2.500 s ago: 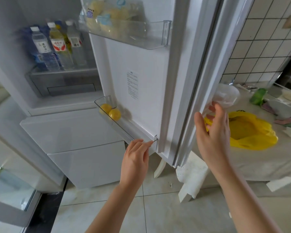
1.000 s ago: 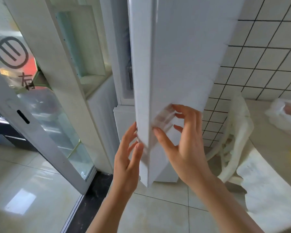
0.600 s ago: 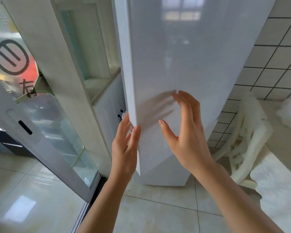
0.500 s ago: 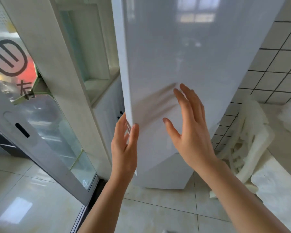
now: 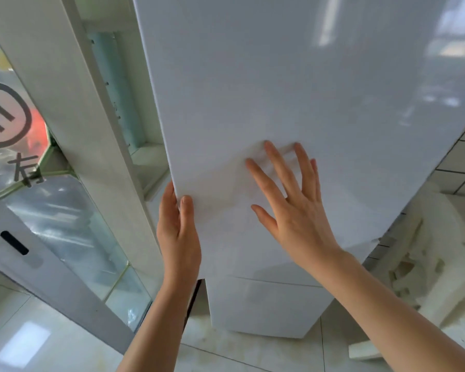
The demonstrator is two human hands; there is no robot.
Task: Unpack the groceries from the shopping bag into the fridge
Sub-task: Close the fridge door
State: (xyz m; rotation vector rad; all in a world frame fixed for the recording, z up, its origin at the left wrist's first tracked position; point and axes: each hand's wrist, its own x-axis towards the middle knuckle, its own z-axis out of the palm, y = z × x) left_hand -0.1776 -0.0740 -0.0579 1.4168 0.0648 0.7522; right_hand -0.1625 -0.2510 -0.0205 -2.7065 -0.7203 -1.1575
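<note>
The white glossy fridge door [image 5: 306, 76] fills most of the view, its front turned toward me, so the inside of the fridge is hidden. My left hand [image 5: 177, 232] grips the door's left edge, thumb on the front and fingers wrapped behind. My right hand [image 5: 293, 210] lies flat on the door front with its fingers spread and holds nothing. Below the door is the white lower drawer front [image 5: 266, 304]. The shopping bag and the groceries are out of view.
A white frame post [image 5: 65, 103] and a glass door with black lettering [image 5: 65, 224] stand close on the left. White foam packing pieces [image 5: 427, 251] lie on the tiled floor at the right, below a tiled wall [image 5: 462, 170].
The fridge door has swung from wide open to facing me, hiding the shelves and bottles. My right hand slid flat onto its front and my left hand stayed on its edge.
</note>
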